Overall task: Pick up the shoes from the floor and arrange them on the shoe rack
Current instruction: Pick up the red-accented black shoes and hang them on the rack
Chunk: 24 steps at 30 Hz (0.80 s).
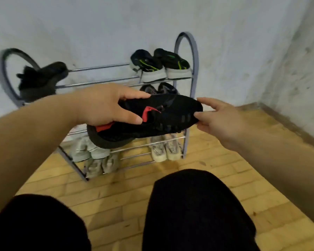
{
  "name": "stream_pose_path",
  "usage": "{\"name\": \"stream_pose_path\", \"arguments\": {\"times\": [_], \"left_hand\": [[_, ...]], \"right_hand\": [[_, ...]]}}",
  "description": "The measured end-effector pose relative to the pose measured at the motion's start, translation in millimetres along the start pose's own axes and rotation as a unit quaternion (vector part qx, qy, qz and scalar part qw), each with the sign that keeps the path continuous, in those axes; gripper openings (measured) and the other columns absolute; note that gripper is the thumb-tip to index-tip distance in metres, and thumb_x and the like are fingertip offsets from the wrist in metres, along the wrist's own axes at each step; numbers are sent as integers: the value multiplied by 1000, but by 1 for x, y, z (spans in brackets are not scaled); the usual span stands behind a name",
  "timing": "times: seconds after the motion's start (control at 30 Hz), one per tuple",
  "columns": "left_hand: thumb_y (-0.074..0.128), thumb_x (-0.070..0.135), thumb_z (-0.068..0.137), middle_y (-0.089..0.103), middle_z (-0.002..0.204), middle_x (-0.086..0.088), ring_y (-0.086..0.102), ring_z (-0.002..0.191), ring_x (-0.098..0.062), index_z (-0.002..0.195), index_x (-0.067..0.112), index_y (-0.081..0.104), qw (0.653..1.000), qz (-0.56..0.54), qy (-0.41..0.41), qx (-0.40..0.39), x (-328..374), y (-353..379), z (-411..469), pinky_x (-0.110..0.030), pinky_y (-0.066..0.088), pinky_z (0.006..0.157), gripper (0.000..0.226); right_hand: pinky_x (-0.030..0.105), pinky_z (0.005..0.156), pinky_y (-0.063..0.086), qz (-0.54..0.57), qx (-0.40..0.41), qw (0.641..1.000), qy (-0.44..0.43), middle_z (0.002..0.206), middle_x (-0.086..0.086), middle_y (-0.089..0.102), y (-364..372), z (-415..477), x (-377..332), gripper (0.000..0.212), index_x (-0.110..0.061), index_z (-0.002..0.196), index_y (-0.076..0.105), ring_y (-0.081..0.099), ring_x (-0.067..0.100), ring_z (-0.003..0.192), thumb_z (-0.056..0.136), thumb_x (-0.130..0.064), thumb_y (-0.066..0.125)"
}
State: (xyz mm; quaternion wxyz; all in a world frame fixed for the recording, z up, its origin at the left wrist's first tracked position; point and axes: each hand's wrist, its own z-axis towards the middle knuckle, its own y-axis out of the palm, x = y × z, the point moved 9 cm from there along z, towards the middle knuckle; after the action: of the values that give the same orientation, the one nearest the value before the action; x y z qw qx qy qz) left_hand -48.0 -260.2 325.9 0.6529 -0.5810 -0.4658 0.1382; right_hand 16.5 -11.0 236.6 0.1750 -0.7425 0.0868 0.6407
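Black shoe (152,118) held in air before shoe rack (187,57), heel left. Left hand (105,105) clamps collar/heel; right hand (214,118) pinches toe. Knit upper looks soft, light, floppy; heel and sole likely firmest hold. Middle shelf partly free.

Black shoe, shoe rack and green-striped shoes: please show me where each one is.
black shoe (167,115): head view, side of upper
shoe rack (105,67): head view, top rail
green-striped shoes (160,65): head view, between the pair's uppers
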Motion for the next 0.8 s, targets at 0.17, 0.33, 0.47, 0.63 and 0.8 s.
{"name": "stream_pose_path", "arguments": {"times": [0.17, 0.33, 0.47, 0.63, 0.8], "left_hand": [[82, 39, 81, 66, 112, 39, 63, 98, 16, 129, 63, 57, 975, -81, -142, 150, -134, -54, -165, -15, 46, 86, 60], [80, 27, 86, 75, 111, 23, 70, 103, 3, 132, 47, 64, 882, -206, -291, 309, -238, -5, -350, -27, 51, 91, 52], [76, 24, 90, 76, 113, 12, 74, 102, -11, 133, 44, 64, 737, -350, -401, 416, -298, 74, -461, -40, 58, 93, 49], [71, 32, 95, 77, 110, 6, 76, 97, -17, 128, 43, 66, 525, -445, -471, 552, -341, 147, -537, -41, 61, 85, 36], [62, 41, 99, 73, 123, -2, 74, 104, -22, 138, 38, 58, 425, -520, -443, 594, -370, 175, -534, -49, 59, 93, 39]], "right_hand": [[46, 91, 61, -113, -217, 968, -61, 119, 10, 69, 215, -18, -69, 59, -31, 140, 56, 73, 26, 103, 88, -13, 77], [47, 102, 55, -210, -384, 893, -99, 149, 7, 52, 424, -101, -77, 79, -32, 151, 45, 61, 28, 123, 81, -28, 81], [34, 98, 51, -274, -505, 815, -78, 153, 2, 45, 542, -193, -35, 74, -29, 157, 38, 53, 26, 132, 92, -26, 73], [24, 82, 49, -399, -636, 658, -57, 128, -4, 57, 603, -289, 44, 80, -38, 163, 14, 57, 16, 107, 99, -44, 61], [37, 101, 53, -352, -679, 643, 40, 163, 4, 36, 618, -319, 57, 72, -54, 159, 9, 61, 24, 122, 104, -43, 54]]}}
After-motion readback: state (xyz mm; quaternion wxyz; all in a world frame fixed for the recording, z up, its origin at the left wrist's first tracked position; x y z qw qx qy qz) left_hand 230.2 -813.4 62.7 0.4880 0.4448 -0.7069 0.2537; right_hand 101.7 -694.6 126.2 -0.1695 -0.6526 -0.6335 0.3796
